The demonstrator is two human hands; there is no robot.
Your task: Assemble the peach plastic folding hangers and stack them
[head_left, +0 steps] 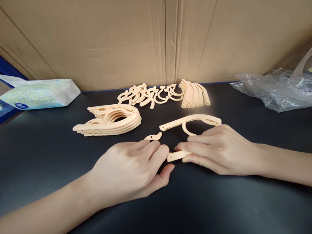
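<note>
Low over the table, my right hand (217, 150) grips a beige plastic folding hanger (190, 120). One long arm of it points left beyond my fingers, and a second arm end with a small hole shows below them. A curved part bends between the two arms. My left hand (137, 168) is closed around a small curved hanger piece (153, 137) with a hole in it; its S-shaped end sticks out above my fingers, the rest is hidden. My left fingertips are right beside the lower arm's end; whether they touch it I cannot tell.
A stack of folded hangers (109, 129) lies at left on the black table (176, 210). Behind are a pile of curved hook pieces (149, 94) and several straight arms (194, 94). A tissue pack (42, 94) and clear plastic bags (275, 91) flank them before a cardboard wall (115, 38).
</note>
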